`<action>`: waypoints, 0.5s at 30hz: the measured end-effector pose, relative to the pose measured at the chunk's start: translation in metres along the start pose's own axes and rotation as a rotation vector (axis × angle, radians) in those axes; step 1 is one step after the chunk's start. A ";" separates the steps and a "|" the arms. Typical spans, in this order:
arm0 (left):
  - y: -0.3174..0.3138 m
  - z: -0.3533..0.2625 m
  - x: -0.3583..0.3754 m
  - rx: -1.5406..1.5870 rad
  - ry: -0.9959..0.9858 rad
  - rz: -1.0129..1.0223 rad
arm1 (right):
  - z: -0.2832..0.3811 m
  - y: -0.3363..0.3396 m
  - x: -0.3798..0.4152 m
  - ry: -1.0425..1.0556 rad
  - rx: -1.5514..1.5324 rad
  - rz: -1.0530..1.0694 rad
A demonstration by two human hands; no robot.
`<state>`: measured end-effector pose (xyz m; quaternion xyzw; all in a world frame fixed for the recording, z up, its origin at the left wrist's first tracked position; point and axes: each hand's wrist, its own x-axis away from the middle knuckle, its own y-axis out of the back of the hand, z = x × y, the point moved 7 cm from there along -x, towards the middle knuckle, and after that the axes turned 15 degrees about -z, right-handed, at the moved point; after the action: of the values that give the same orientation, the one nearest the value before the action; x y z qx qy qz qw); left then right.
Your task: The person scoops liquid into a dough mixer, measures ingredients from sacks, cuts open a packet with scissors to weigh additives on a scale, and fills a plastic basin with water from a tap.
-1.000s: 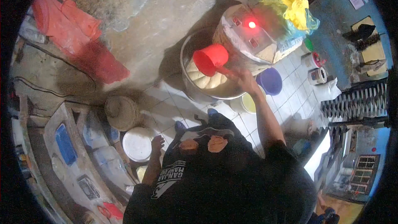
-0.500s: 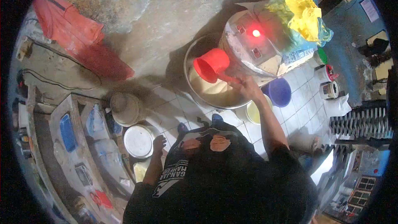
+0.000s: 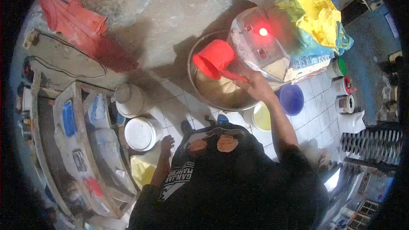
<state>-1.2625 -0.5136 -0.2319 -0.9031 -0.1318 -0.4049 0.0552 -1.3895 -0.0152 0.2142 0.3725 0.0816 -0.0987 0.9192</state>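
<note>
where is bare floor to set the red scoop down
Bare tile lies between the white lidded bucket and the large pot, and bare concrete between that pot and the red cloth. Crowded: beside the pot, where a pale yellow bucket and a purple bucket stand close together.

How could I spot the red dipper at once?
Find the big round pot near the picture's middle. At its opening, the right hand holds the red dipper. Unlike the purple bucket standing nearby, it is bright red and held.

The dipper (image 3: 219, 55) is red, the bucket (image 3: 292, 100) purple, the shirt (image 3: 247, 183) black with white lettering (image 3: 185, 173).
</note>
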 end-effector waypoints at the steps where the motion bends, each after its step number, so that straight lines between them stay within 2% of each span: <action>1: 0.002 0.006 0.003 -0.026 0.019 -0.042 | 0.001 0.001 -0.001 -0.005 -0.011 0.005; 6: 0.004 0.024 0.011 -0.111 0.080 -0.118 | 0.004 0.003 -0.003 0.015 -0.037 0.004; 8: 0.008 0.024 0.017 -0.103 -0.006 -0.072 | 0.004 0.004 -0.004 -0.016 -0.084 -0.006; 10: 0.016 0.039 0.004 -0.032 0.024 -0.025 | 0.012 0.007 -0.005 0.058 0.033 0.007; 12: 0.017 0.042 0.006 0.040 0.052 0.025 | 0.014 0.007 -0.004 0.066 0.010 -0.011; 15: 0.013 0.019 0.022 0.033 0.004 0.022 | 0.018 0.006 -0.003 0.052 -0.006 -0.023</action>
<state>-1.2314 -0.5179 -0.2281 -0.9028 -0.1282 -0.4038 0.0747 -1.3890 -0.0233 0.2320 0.3712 0.1102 -0.0991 0.9167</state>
